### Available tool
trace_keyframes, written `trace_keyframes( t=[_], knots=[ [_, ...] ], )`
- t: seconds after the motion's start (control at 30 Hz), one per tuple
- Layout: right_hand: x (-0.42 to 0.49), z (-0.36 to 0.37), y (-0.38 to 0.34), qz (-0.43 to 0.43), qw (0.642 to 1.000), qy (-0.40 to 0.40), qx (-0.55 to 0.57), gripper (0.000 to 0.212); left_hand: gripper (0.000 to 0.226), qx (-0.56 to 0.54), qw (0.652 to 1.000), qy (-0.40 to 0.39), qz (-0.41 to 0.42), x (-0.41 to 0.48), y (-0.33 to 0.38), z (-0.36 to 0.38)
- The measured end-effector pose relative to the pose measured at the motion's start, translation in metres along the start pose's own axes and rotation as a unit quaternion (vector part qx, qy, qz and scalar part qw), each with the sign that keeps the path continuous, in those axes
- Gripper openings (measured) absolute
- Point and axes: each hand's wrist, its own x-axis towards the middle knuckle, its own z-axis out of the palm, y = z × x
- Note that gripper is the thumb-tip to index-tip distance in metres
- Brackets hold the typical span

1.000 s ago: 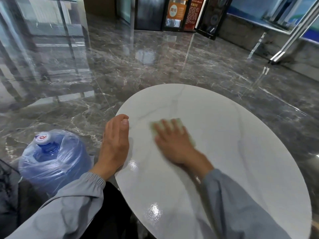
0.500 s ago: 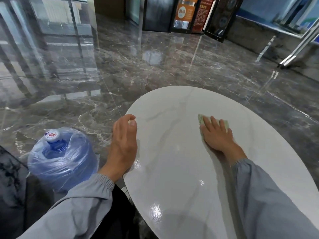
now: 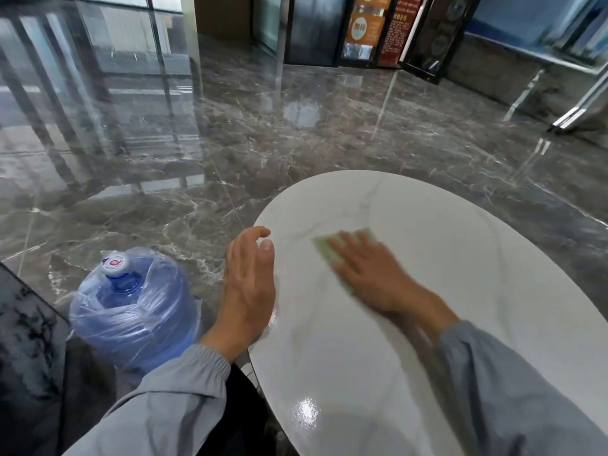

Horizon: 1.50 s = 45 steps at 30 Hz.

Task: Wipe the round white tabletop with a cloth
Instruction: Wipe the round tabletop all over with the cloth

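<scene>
A wrapped blue water jug point(image 3: 135, 307) stands on the floor, near left. Right of it the left hand point(image 3: 250, 291) rests at the tabletop's point(image 3: 477, 245) left rim, fingers point(image 3: 255, 232) loosely curved, holding nothing. Further right the green cloth point(image 3: 324, 251) lies flat beneath the right hand point(image 3: 371, 274), whose straight, slightly spread fingers press it down. Most of the tabletop lies right and far of the cloth, so the next stroke probably goes that way.

Bare tabletop point(image 3: 460, 291) spreads right of the cloth point(image 3: 325, 250); water jug point(image 3: 131, 307) stands left.

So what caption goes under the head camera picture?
Right hand presses a green cloth on the round white tabletop, left hand at its edge.
</scene>
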Motion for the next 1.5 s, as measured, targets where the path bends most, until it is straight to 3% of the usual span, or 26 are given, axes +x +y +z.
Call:
trace_keyframes(
  t=[0.13, 0.2, 0.33, 0.43, 0.53, 0.6, 0.67, 0.77, 0.83, 0.9, 1.07, 1.17, 1.37, 1.5],
  knots=[
    [0.023, -0.014, 0.09, 0.226, 0.972, 0.007, 0.058, 0.063, 0.046, -0.001, 1.0, 0.004, -0.009, 0.0, 0.001, 0.0],
    [0.035, -0.013, 0.08, 0.248, 0.967, -0.005, 0.06, 0.059, 0.045, 0.0, 1.0, 0.008, -0.007, 0.0, 0.0, 0.0],
    [0.051, 0.001, -0.023, 0.059, 0.998, -0.002, -0.014, 0.057, 0.044, -0.004, 1.0, 0.011, -0.004, 0.002, -0.003, 0.001],
    [0.033, 0.018, -0.102, -0.107, 0.994, -0.003, -0.003, 0.056, 0.042, -0.003, 1.0, 0.026, 0.007, 0.001, -0.005, 0.0],
    [0.036, 0.015, -0.097, -0.178, 0.984, -0.005, 0.015, 0.055, 0.041, -0.011, 0.999, 0.042, -0.001, 0.001, -0.003, 0.0],
    [0.053, 0.009, -0.053, -0.126, 0.992, -0.002, 0.003, 0.061, 0.039, -0.013, 0.999, 0.051, -0.002, 0.001, -0.002, 0.001],
    [0.071, 0.002, 0.005, -0.013, 1.0, 0.02, -0.003, 0.078, 0.037, -0.009, 0.999, 0.051, -0.002, 0.0, -0.001, 0.001],
    [0.079, -0.009, 0.07, 0.157, 0.987, 0.011, 0.033, 0.061, 0.035, -0.003, 0.999, 0.046, 0.001, 0.0, -0.001, 0.0],
    [0.078, -0.014, 0.066, 0.193, 0.98, -0.001, 0.044, 0.057, 0.035, 0.0, 0.999, 0.048, 0.004, 0.0, -0.001, -0.001],
    [0.083, -0.011, 0.029, 0.145, 0.989, -0.006, 0.028, 0.056, 0.035, -0.002, 0.999, 0.045, 0.0, 0.001, -0.002, 0.0],
    [0.061, 0.013, -0.096, -0.117, 0.993, -0.004, -0.016, 0.055, 0.036, -0.006, 0.999, 0.046, 0.0, 0.001, -0.003, 0.0],
    [0.052, 0.018, -0.109, -0.163, 0.987, -0.003, 0.01, 0.055, 0.04, 0.002, 1.0, 0.03, -0.002, 0.0, -0.003, -0.001],
    [0.04, 0.001, -0.01, 0.024, 0.998, -0.001, 0.062, 0.056, 0.04, 0.128, 0.99, -0.04, 0.031, 0.001, -0.001, 0.001],
    [-0.016, -0.002, 0.095, 0.184, 0.981, 0.009, 0.061, 0.058, 0.044, 0.222, 0.968, -0.103, 0.052, 0.002, -0.005, 0.004]
  ],
)
